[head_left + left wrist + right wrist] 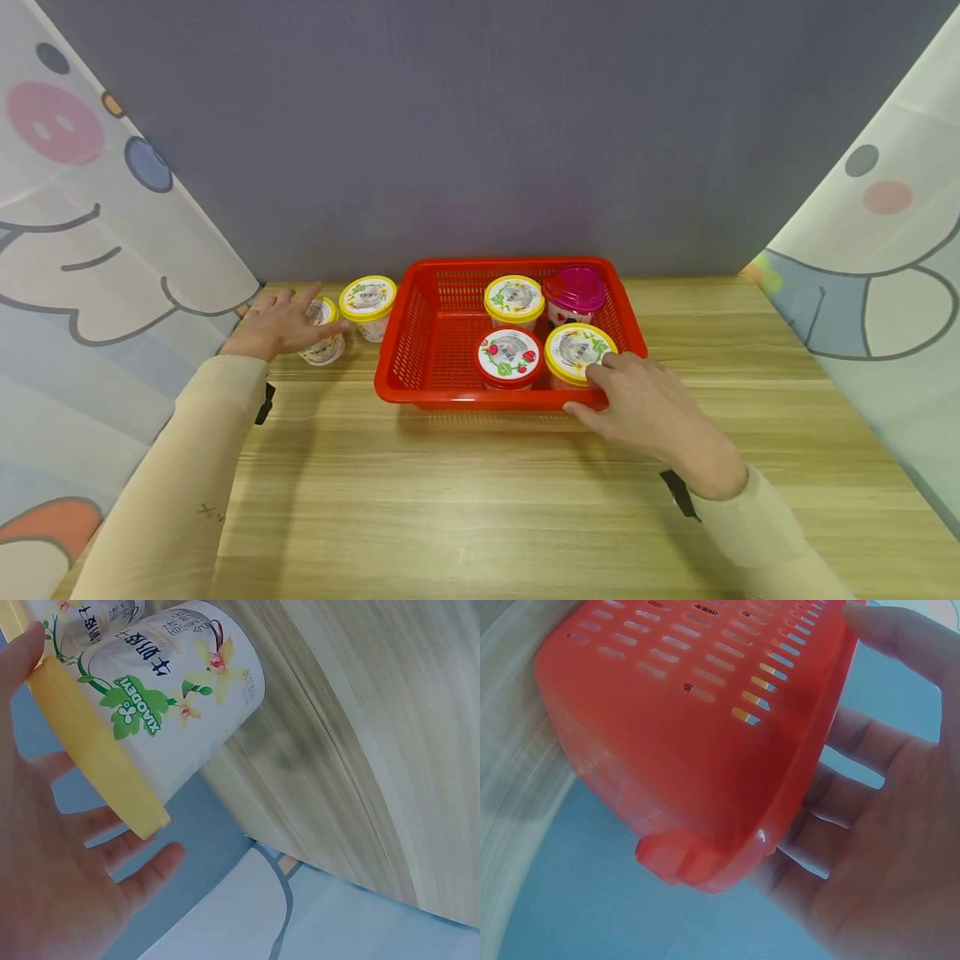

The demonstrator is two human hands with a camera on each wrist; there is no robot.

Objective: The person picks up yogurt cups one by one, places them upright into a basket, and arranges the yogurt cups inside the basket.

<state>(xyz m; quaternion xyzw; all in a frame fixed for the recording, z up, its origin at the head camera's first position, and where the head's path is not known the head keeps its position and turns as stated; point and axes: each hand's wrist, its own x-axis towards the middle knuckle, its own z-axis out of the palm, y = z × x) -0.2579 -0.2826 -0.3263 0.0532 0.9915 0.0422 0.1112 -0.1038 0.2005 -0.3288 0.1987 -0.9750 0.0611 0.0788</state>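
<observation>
In the head view my left hand (279, 323) hovers over a small white tub with a yellow lid (324, 350), its fingers spread. The left wrist view shows the left fingers around that tub's yellow lid (97, 750), not closed on it. Another yellow-lidded tub (367, 300) stands right beside it. My right hand (645, 408) holds the front right rim of a red plastic basket (427, 396), thumb outside and fingers inside. Those fingers are against a yellow-lidded tub (577, 350) in the basket; their tips are hidden.
The basket also holds a red-lidded tub (509, 354), another yellow-lidded tub (514, 298) and a tub with a magenta lid (576, 290). A grey wall (480, 150) rises behind the wooden table (450, 500). Cartoon-printed sheets (97, 217) flank both sides.
</observation>
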